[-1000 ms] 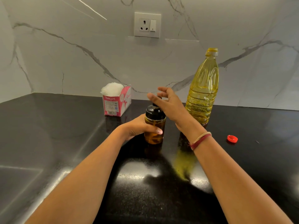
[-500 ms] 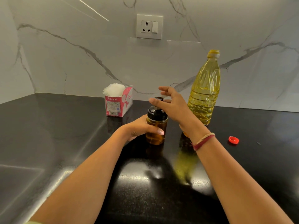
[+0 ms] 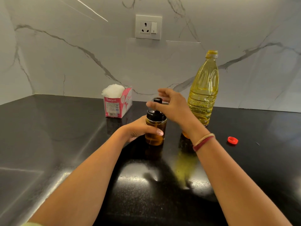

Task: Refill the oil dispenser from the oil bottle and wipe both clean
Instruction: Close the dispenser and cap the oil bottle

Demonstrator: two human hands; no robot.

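Observation:
A small glass oil dispenser [image 3: 154, 137] with a black lid and amber oil inside stands on the black counter [image 3: 65, 136]. My left hand [image 3: 140, 128] grips its body from the left, thumb across the front. Just above and to the right of the lid hovers my right hand [image 3: 171, 106], its fingers spread and holding nothing. The tall plastic oil bottle [image 3: 204, 90], uncapped and mostly full of yellow oil, stands upright behind my right wrist. Its red cap [image 3: 232, 140] lies on the counter to the right.
A pink tissue box [image 3: 118, 106] with white tissue sticking out sits at the back, left of the dispenser. The marble wall carries a socket [image 3: 148, 27] above. An orange object shows partly behind my right wrist.
My right hand has stayed spread over the dispenser lid, shifting only slightly. My left hand keeps its grip on the dispenser. The view has drifted a little.

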